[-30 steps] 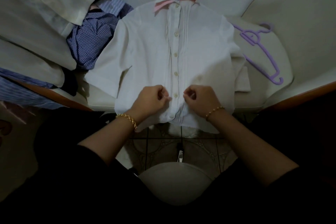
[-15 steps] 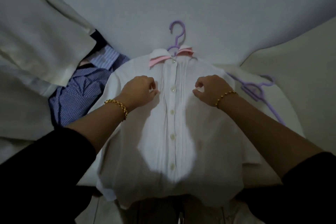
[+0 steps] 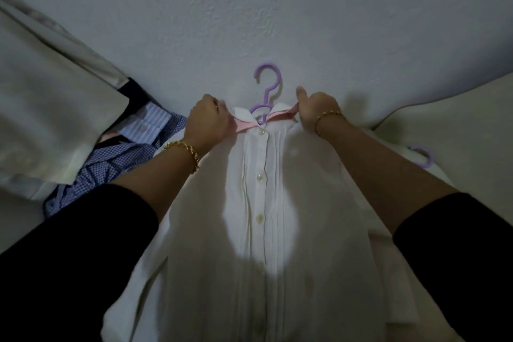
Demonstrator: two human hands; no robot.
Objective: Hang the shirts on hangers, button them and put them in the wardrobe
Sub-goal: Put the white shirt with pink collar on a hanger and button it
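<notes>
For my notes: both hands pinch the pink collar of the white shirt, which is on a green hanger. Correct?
The hanger is purple, not green; the head view shows it. The left hand and right hand do pinch the pink collar of the white shirt.

A rough-plastered white wall (image 3: 249,8) fills the view above and beyond the fingers (image 3: 218,110). Well out to the left of them a broad fold of pale cream cloth (image 3: 47,108) hangs at a slant, and off to their right a cream upholstered cushion (image 3: 458,119) rises against the wall. Just behind the fingers, nearer the camera, a chunky gold chain bracelet (image 3: 185,151) rings one wrist and a finer gold bracelet (image 3: 330,114) the other.
</notes>
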